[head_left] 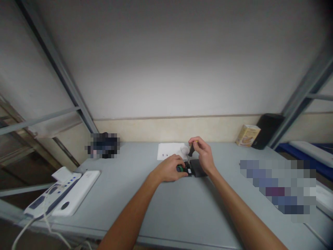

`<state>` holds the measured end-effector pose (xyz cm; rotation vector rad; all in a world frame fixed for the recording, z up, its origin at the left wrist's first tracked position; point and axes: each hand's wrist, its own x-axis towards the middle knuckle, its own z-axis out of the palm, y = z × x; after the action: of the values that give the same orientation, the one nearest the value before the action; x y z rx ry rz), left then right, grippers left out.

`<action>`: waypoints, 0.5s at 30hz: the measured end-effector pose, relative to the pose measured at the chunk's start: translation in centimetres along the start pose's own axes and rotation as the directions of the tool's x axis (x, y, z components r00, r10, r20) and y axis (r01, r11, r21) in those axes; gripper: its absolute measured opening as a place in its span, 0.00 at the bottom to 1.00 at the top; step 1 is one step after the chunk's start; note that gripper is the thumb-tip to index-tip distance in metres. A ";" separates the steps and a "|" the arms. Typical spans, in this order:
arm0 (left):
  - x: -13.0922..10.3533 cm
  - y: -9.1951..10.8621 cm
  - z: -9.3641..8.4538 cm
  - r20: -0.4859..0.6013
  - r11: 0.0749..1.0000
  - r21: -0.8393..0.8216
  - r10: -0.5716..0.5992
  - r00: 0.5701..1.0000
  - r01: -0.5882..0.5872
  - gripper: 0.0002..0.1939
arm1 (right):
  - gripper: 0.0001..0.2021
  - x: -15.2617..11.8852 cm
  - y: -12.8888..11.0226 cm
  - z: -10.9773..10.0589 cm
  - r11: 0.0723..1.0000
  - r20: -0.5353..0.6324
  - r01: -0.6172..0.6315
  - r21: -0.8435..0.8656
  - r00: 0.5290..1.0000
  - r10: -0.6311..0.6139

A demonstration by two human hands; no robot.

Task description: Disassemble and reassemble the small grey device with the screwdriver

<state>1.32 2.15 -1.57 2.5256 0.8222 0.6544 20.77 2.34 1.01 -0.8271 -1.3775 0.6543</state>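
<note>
My left hand [171,169] wraps its fingers and thumb around a small black device [189,171], in which a patch of green circuit board shows. My right hand [205,155] grips a screwdriver [191,150] with a dark handle and a yellow end, tilted with its tip down at the device. Under the right wrist lies a flat dark panel [198,169] beside the device. Behind the hands is a white sheet [166,149] with several tiny dark pieces on it, perhaps screws. A pale round item [184,150] sits by the screwdriver; its kind is unclear.
On the left of the grey table [166,208] lie a power strip [53,191] with cables and a long white case [78,192]. At the back right stand a yellow box [248,135] and a black upright object [268,130]. Blurred-out items lie on both sides.
</note>
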 end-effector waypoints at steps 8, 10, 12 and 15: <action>0.0 0.4 -0.4 0.015 1.000 0.008 -0.012 1.000 0.012 0.10 | 0.10 0.1 -0.1 0.3 0.997 -0.019 0.046 -0.054 0.999 -0.047; 0.1 0.5 -0.4 0.017 1.000 0.007 -0.024 1.000 0.024 0.10 | 0.11 0.1 -0.1 0.2 0.999 0.001 0.000 -0.054 1.000 0.000; 0.1 0.5 -0.5 0.018 1.000 0.000 -0.026 0.999 0.026 0.10 | 0.12 0.2 -0.2 0.1 0.998 0.031 -0.044 -0.049 0.998 0.045; 0.1 0.4 -0.4 0.021 1.000 -0.013 -0.019 1.000 0.019 0.10 | 0.15 0.2 -0.3 0.2 0.996 0.062 -0.087 0.023 0.994 0.085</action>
<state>1.34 2.00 -1.05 2.5053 0.8308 0.6245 20.62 2.40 1.36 -0.8559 -1.3913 0.7677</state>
